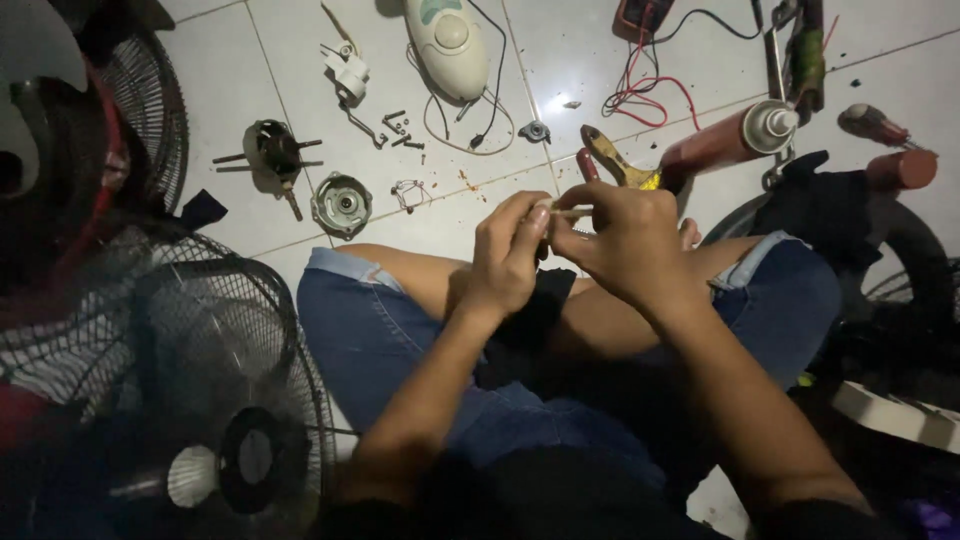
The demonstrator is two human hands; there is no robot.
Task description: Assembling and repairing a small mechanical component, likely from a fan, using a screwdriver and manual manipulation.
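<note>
While seated cross-legged on white tile, left hand (512, 255) & right hand (625, 240) both pinch a thin pale stick-like part (570, 211) above the lap — held close, prob. for fine work — dismantled grey fan motor housing (341, 203) lying nearby.

Two black wire fan guards (190, 330) at nine o'clock, one red spray can (725, 140) at one, roughly five small dark screws (400, 128) (blurred) at eleven.

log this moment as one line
left hand: pinches thin stick | right hand: grips same stick | floor: motor, screws, pliers, spray can
</note>
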